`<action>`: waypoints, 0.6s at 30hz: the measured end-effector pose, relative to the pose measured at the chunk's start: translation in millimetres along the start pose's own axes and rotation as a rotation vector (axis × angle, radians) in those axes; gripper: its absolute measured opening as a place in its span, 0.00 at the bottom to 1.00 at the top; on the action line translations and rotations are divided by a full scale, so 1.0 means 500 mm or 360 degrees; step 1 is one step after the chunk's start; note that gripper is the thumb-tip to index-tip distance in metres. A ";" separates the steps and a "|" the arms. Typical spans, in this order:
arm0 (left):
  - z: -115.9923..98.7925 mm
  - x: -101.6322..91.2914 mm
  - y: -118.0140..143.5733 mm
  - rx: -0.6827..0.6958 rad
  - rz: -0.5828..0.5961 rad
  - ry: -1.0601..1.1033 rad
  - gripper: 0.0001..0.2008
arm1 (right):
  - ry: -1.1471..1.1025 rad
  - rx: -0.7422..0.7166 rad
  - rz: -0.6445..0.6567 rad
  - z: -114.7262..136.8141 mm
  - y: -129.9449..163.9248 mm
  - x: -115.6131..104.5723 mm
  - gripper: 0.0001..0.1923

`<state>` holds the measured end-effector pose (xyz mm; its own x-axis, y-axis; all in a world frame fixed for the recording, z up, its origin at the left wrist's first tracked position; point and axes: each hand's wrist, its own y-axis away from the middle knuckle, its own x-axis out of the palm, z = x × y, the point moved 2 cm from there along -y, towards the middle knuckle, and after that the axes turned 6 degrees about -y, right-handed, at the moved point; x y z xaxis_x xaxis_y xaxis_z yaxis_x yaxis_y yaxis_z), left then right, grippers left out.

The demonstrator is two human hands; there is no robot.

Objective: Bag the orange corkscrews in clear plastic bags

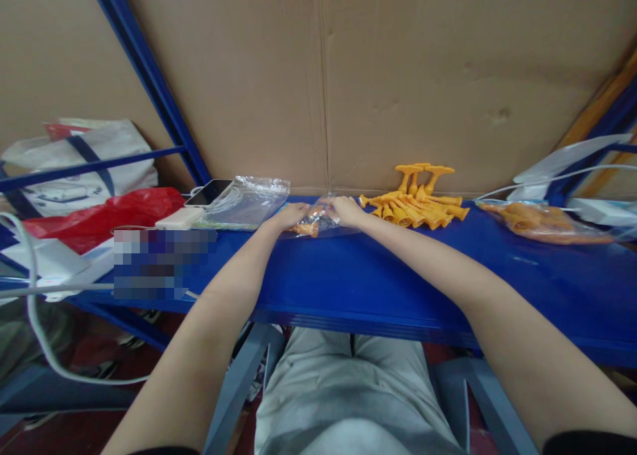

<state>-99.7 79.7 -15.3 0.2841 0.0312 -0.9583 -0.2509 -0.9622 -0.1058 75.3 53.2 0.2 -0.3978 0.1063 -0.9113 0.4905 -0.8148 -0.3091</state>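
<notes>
On the blue shelf (348, 276), mid-span against the cardboard wall (398, 77): both hands meet on a small clear bag (318, 221) with orange parts inside. Left hand (291, 215) grips the bag's left edge, right hand (347, 209) the right edge; fingers of both curl onto the plastic. Too small to tell if either also pinches a part through the film.

Bag lies flat on the shelf, touching both hands. Just right of it sits a loose pile of orange parts (415, 206), a few standing upright at the back. Further right, a bigger filled bag (545, 224). Left of the hands: empty clear bags (246, 199), a phone (209, 192) on a power bank (180, 217), red bag (99, 219).

Judgement: bagging step, the small bag being handled at its mouth, either opened for filling or closed off. Can't tell which. The next move needs one hand holding the mouth steady while the other works, and film kept taut so parts don't snag or spill.
</notes>
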 end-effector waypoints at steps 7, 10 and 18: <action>0.002 -0.001 -0.001 -0.0046 -0.0080 0.0090 0.25 | -0.0327 0.0071 -0.0185 -0.028 -0.012 -0.013 0.26; 0.003 -0.007 0.001 -0.0175 -0.0173 0.0145 0.25 | -0.0254 0.0054 -0.0161 -0.039 0.004 -0.033 0.26; 0.005 -0.018 0.011 -0.0407 -0.0244 0.0295 0.24 | 0.0341 0.0123 0.0443 -0.040 0.046 -0.052 0.22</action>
<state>-105.8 74.6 -7.8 0.4699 0.1535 -0.8693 0.0408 -0.9875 -0.1524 112.6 43.0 11.3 -0.0815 -0.0151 -0.9966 0.4937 -0.8692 -0.0271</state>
